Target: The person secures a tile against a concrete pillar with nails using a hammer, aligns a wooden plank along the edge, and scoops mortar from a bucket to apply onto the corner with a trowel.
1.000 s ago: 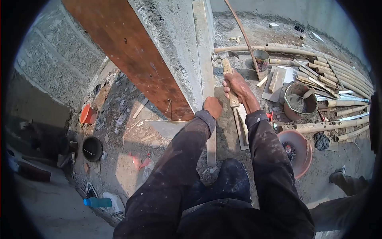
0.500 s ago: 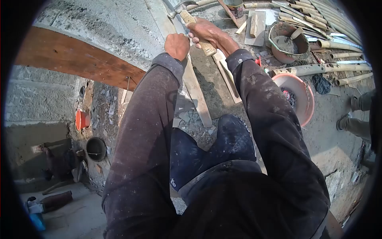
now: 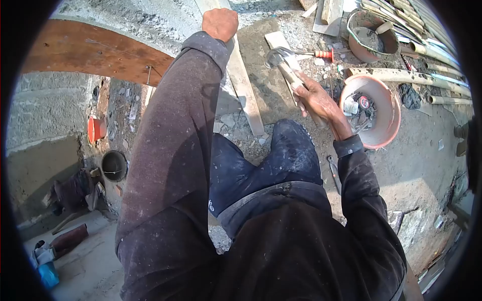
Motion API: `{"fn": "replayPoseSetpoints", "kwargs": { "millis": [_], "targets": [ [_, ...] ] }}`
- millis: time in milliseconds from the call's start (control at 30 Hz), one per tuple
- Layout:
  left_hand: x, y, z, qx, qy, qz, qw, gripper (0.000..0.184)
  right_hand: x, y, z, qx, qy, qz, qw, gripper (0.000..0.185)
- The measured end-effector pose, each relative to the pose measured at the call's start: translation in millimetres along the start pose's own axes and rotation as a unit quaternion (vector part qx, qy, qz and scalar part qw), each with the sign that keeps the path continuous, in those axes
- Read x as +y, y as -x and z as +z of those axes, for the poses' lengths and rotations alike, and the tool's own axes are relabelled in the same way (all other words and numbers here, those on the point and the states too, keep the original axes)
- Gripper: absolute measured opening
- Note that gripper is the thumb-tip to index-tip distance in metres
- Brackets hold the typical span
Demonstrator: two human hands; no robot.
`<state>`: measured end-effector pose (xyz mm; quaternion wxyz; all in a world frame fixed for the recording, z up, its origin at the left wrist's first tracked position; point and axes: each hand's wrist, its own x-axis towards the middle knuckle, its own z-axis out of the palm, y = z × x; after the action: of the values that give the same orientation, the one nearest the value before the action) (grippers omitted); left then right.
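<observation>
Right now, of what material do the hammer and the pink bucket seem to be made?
Hammer head: probably shiny steel, from its grey gleam. Its dull handle: perhaps wood, by the pale colour; blur leaves this open. Pink bucket: likely matt plastic, judging from its smooth surface.

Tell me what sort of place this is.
Most likely a building site: the right hand holds a hammer, a bucket contains what looks like wet mortar, and bamboo poles lie on the ground.
</observation>
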<state>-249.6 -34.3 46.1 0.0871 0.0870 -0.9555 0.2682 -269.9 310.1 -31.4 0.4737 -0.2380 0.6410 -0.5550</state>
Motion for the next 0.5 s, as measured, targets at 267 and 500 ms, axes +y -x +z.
{"fn": "replayPoseSetpoints", "kwargs": {
  "millis": [267,500],
  "targets": [
    [0.5,-0.7,9.8,-0.022,0.013,-0.025,0.999,0.021,88.1,23.0,38.7,-0.111,0.356,-0.275,0.886,0.059],
    [-6.0,3.4,79.4,0.125,0.124,-0.024,0.984,0.022,64.7,-21.3,93.1,-0.191,0.537,-0.27,0.776,0.046]
  ]
}}
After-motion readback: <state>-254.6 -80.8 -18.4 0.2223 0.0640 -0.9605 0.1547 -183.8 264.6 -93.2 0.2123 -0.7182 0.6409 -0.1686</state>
